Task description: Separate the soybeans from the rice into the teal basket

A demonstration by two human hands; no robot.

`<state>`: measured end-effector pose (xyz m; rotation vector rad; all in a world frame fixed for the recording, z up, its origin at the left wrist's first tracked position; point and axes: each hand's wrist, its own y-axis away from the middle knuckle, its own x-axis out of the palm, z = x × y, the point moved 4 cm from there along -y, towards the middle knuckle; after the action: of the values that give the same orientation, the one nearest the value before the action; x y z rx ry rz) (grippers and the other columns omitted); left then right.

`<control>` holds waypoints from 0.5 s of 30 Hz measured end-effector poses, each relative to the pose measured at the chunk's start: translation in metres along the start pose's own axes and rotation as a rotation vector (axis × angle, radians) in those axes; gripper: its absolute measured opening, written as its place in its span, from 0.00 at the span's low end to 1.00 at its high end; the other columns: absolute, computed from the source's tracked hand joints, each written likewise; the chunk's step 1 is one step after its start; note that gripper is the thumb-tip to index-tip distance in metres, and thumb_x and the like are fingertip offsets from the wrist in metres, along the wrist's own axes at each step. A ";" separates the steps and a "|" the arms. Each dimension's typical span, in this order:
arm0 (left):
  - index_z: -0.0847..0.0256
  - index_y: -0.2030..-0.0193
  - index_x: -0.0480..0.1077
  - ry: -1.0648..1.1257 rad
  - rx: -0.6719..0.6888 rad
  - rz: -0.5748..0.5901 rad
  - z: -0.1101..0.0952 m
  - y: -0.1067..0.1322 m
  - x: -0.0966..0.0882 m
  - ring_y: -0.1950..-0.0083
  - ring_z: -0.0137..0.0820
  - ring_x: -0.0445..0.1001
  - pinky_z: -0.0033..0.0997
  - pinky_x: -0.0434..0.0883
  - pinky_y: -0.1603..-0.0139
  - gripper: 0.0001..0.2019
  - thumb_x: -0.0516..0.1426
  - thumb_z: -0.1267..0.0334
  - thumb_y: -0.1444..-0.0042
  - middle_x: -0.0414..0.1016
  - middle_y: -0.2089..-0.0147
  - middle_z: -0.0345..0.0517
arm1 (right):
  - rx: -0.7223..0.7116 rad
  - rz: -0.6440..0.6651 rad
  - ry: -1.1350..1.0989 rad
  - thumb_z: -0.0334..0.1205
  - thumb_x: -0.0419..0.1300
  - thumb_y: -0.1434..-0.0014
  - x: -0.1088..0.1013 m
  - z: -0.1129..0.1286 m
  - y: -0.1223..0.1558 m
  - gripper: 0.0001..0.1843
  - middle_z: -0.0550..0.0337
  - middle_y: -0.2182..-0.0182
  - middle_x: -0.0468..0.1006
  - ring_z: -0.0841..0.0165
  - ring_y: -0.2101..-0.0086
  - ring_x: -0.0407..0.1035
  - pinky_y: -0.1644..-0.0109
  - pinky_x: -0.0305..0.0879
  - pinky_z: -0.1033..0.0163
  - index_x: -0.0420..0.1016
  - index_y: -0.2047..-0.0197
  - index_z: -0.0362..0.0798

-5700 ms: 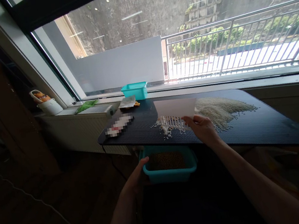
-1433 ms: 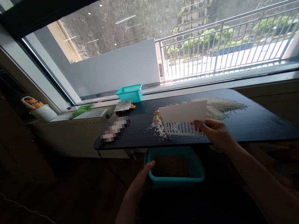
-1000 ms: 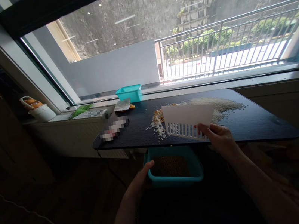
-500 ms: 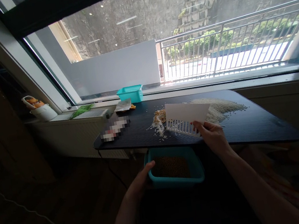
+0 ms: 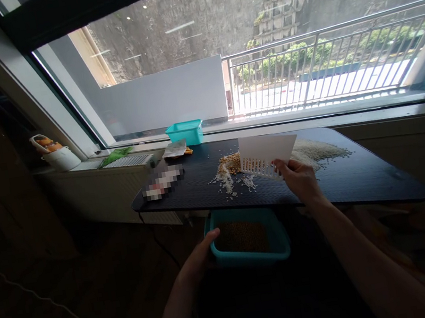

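Note:
My right hand (image 5: 300,180) pinches the lower right corner of a white slotted plastic scraper (image 5: 266,155), held upright on the black table (image 5: 360,173) with its comb edge down. Yellow-brown beans (image 5: 230,164) lie just left of it, with scattered white rice (image 5: 228,186) in front and a larger rice pile (image 5: 318,150) behind to the right. Below the table's front edge, my left hand (image 5: 199,258) grips the left rim of a teal tub (image 5: 281,247) that holds brown beans.
A second teal tub (image 5: 185,132) stands on the window sill, beside a silvery packet (image 5: 174,149). A blurred flat item (image 5: 163,182) lies on the table's left part. White pots (image 5: 59,157) sit at the far left. A cable (image 5: 58,307) crosses the dark floor.
My right hand has carried the scraper away from the table's front edge, farther back toward the beans. The left hand and the teal tub have stayed in place.

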<state>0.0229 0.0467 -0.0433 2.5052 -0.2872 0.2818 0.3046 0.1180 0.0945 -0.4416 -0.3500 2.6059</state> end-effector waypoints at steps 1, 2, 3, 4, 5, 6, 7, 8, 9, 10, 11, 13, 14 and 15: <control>0.56 0.40 0.63 -0.002 -0.001 -0.001 -0.001 0.000 0.000 0.40 0.50 0.65 0.47 0.72 0.53 0.32 0.56 0.44 0.50 0.66 0.39 0.52 | 0.000 -0.003 0.008 0.52 0.60 0.52 -0.001 0.000 0.000 0.18 0.63 0.85 0.67 0.71 0.80 0.59 0.75 0.54 0.64 0.72 0.81 0.46; 0.56 0.40 0.63 -0.002 -0.002 0.002 -0.001 0.001 0.001 0.40 0.50 0.64 0.47 0.71 0.53 0.33 0.56 0.44 0.50 0.66 0.39 0.52 | 0.001 -0.002 0.011 0.51 0.60 0.52 -0.002 0.001 0.001 0.17 0.63 0.85 0.66 0.71 0.81 0.59 0.75 0.54 0.64 0.72 0.81 0.46; 0.57 0.40 0.63 -0.002 -0.002 0.003 -0.001 0.001 0.001 0.40 0.50 0.64 0.47 0.71 0.53 0.33 0.56 0.44 0.50 0.66 0.39 0.52 | 0.002 0.006 0.009 0.51 0.60 0.52 -0.003 0.001 0.002 0.17 0.63 0.85 0.66 0.71 0.81 0.59 0.75 0.54 0.64 0.71 0.82 0.46; 0.57 0.40 0.63 -0.001 0.002 0.002 -0.002 0.002 0.002 0.40 0.50 0.64 0.47 0.71 0.53 0.33 0.56 0.44 0.50 0.66 0.39 0.52 | 0.005 0.017 0.003 0.51 0.60 0.52 -0.004 0.001 0.004 0.17 0.63 0.85 0.66 0.71 0.81 0.59 0.76 0.54 0.64 0.71 0.82 0.46; 0.57 0.40 0.63 -0.001 0.008 0.002 -0.002 0.003 0.002 0.40 0.50 0.64 0.47 0.72 0.53 0.33 0.56 0.44 0.50 0.66 0.39 0.52 | 0.009 0.029 -0.006 0.51 0.60 0.52 -0.005 0.001 0.007 0.18 0.63 0.85 0.66 0.72 0.81 0.59 0.76 0.54 0.65 0.71 0.82 0.46; 0.56 0.40 0.63 -0.001 0.013 0.002 -0.002 0.003 0.002 0.40 0.50 0.64 0.47 0.72 0.53 0.33 0.56 0.44 0.50 0.65 0.39 0.52 | 0.012 0.037 -0.016 0.51 0.60 0.52 -0.007 0.001 0.009 0.18 0.63 0.85 0.66 0.72 0.81 0.59 0.76 0.55 0.65 0.71 0.82 0.46; 0.56 0.40 0.63 -0.001 0.020 -0.001 -0.002 0.003 0.002 0.40 0.50 0.65 0.47 0.72 0.54 0.32 0.57 0.44 0.50 0.65 0.38 0.52 | 0.016 0.041 -0.027 0.51 0.60 0.52 -0.008 0.001 0.010 0.18 0.63 0.85 0.66 0.72 0.81 0.59 0.76 0.55 0.65 0.72 0.82 0.46; 0.56 0.40 0.63 -0.001 0.026 -0.003 -0.002 0.003 0.001 0.40 0.50 0.65 0.47 0.72 0.54 0.32 0.57 0.44 0.51 0.65 0.38 0.52 | 0.019 0.041 -0.037 0.51 0.60 0.52 -0.009 0.001 0.011 0.17 0.63 0.84 0.67 0.72 0.80 0.59 0.75 0.55 0.65 0.72 0.81 0.46; 0.56 0.40 0.63 -0.001 0.027 -0.006 -0.001 0.003 0.001 0.40 0.50 0.65 0.46 0.72 0.54 0.32 0.57 0.44 0.51 0.65 0.38 0.52 | 0.021 0.039 -0.048 0.51 0.60 0.51 -0.009 0.001 0.011 0.17 0.63 0.84 0.67 0.72 0.80 0.59 0.75 0.56 0.65 0.72 0.81 0.45; 0.56 0.41 0.64 0.000 0.023 -0.005 0.000 0.002 0.000 0.40 0.50 0.65 0.46 0.72 0.55 0.32 0.56 0.44 0.51 0.65 0.39 0.52 | 0.021 0.038 -0.059 0.51 0.60 0.51 -0.009 0.000 0.010 0.17 0.63 0.84 0.67 0.72 0.80 0.59 0.75 0.56 0.65 0.73 0.80 0.45; 0.57 0.41 0.64 0.000 0.017 -0.003 0.001 0.001 0.000 0.41 0.50 0.65 0.46 0.72 0.55 0.32 0.56 0.44 0.50 0.66 0.39 0.53 | 0.019 0.041 -0.070 0.51 0.60 0.51 -0.008 0.000 0.010 0.17 0.63 0.84 0.67 0.72 0.80 0.59 0.75 0.56 0.65 0.73 0.80 0.45; 0.58 0.41 0.65 0.000 0.014 0.006 0.002 0.000 -0.001 0.41 0.50 0.65 0.46 0.72 0.54 0.32 0.56 0.44 0.50 0.66 0.39 0.53 | 0.011 0.059 -0.094 0.52 0.60 0.52 -0.005 -0.002 0.008 0.18 0.63 0.84 0.67 0.72 0.80 0.59 0.75 0.56 0.65 0.73 0.80 0.46; 0.58 0.41 0.65 0.000 0.015 0.011 0.002 0.000 -0.001 0.41 0.50 0.65 0.46 0.72 0.54 0.32 0.56 0.44 0.50 0.66 0.39 0.53 | 0.008 0.074 -0.105 0.52 0.60 0.52 -0.003 -0.003 0.007 0.18 0.63 0.84 0.67 0.73 0.80 0.58 0.75 0.56 0.65 0.72 0.81 0.46; 0.57 0.41 0.64 0.000 0.020 0.013 0.002 -0.001 -0.001 0.40 0.49 0.65 0.46 0.72 0.54 0.32 0.56 0.44 0.50 0.66 0.39 0.52 | 0.006 0.090 -0.115 0.53 0.60 0.52 -0.001 -0.004 0.006 0.19 0.64 0.84 0.67 0.73 0.80 0.59 0.75 0.56 0.65 0.72 0.81 0.46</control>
<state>0.0220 0.0460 -0.0457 2.5243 -0.3018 0.2908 0.3043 0.1127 0.0888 -0.3134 -0.3676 2.7266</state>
